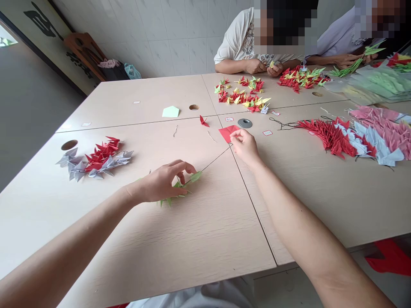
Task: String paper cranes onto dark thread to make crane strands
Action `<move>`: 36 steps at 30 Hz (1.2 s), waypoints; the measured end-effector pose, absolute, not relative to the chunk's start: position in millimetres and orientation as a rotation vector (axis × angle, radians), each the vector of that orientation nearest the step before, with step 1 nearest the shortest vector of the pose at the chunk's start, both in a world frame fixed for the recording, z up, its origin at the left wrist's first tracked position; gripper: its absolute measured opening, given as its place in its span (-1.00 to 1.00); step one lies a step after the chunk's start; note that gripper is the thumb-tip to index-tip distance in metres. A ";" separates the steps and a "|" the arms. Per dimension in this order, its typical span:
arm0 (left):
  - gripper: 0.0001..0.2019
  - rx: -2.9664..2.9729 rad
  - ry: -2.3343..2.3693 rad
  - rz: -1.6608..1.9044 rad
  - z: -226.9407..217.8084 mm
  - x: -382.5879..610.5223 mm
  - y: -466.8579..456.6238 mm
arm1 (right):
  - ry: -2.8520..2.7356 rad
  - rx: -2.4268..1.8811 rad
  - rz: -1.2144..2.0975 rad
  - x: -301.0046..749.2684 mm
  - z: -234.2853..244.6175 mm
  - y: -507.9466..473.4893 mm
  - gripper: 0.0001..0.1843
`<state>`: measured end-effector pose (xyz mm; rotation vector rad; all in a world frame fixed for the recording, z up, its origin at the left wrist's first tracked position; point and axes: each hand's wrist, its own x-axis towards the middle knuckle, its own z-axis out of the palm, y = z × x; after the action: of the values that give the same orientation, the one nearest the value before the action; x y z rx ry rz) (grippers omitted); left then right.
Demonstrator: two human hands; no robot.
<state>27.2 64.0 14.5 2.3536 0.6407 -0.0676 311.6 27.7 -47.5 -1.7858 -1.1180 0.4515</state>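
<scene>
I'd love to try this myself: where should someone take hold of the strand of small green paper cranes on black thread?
Probably the bare black thread past the last green paper crane, coming from the right, where the right hand is pinching its far end. That stretch carries no paper, so a pinch should spare the delicate folds.

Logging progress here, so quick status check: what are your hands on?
Left hand holding green paper cranes. Right hand pinching black thread running from the cranes. Red paper square just beside right fingertips.
</scene>
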 end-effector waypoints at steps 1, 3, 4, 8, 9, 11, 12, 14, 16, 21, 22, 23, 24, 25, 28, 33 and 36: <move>-0.63 2.365 0.658 -0.036 13.5 26.3 63.8 | -1.138 -1.825 0.436 311.3 -46.2 27.1 -0.95; -0.67 2.412 0.684 0.032 12.2 23.8 62.9 | -1.209 -1.952 0.367 308.2 -41.5 24.5 -0.90; -0.69 2.442 0.698 0.064 12.3 22.2 62.2 | -1.265 -2.025 0.311 305.2 -38.1 22.4 -0.88; -0.78 2.529 0.816 0.134 17.2 16.1 54.9 | -1.626 -2.086 0.155 283.7 -22.8 10.4 -0.75; -0.78 2.547 0.853 0.134 18.6 15.1 51.8 | -1.742 -2.020 0.205 277.1 -19.8 7.2 -0.72; -0.79 2.610 0.920 0.133 19.8 14.6 44.0 | -1.959 -1.853 0.396 264.7 -15.6 1.3 -0.70; -0.80 2.656 0.956 0.135 19.4 15.0 39.5 | -2.033 -1.791 0.491 259.1 -14.4 -1.1 -0.72; -0.82 2.759 1.039 0.132 16.8 17.4 30.5 | -2.107 -1.767 0.608 249.4 -12.8 -4.7 -0.79; -0.82 2.841 1.123 0.108 13.3 21.3 22.7 | -2.141 -1.839 0.613 241.2 -10.9 -7.4 -0.90; -0.88 2.937 1.199 0.043 12.0 31.2 15.5 | -2.221 -1.937 0.545 227.9 -4.7 -12.4 -0.91; -0.89 2.945 1.195 0.034 13.1 32.1 16.0 | -2.184 -1.911 0.595 227.5 -3.9 -12.8 -0.90; -0.90 2.947 1.192 0.026 14.5 32.4 16.9 | -2.121 -1.871 0.669 228.2 -3.3 -12.6 -0.90; -0.89 2.944 1.184 0.017 16.0 32.2 18.0 | -2.040 -1.823 0.755 229.6 -2.8 -12.1 -0.90; -0.89 2.938 1.170 0.005 17.3 31.6 19.2 | -1.951 -1.773 0.832 231.8 -2.5 -11.2 -0.90; -0.87 2.922 1.103 -0.014 20.0 28.6 22.7 | -1.772 -1.650 0.938 239.6 -2.5 -7.3 -0.90; -0.86 2.868 1.013 0.013 21.4 23.2 28.6 | -1.772 -1.603 1.008 247.7 -5.7 -2.1 -0.91; -0.86 2.749 0.982 0.007 23.5 21.3 33.9 | -1.811 -1.613 1.071 249.6 -8.5 -0.7 -0.79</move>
<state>21.3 33.9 23.5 2.7492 0.9822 0.0070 249.6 -0.7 -8.5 -1.6127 -1.8111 1.0709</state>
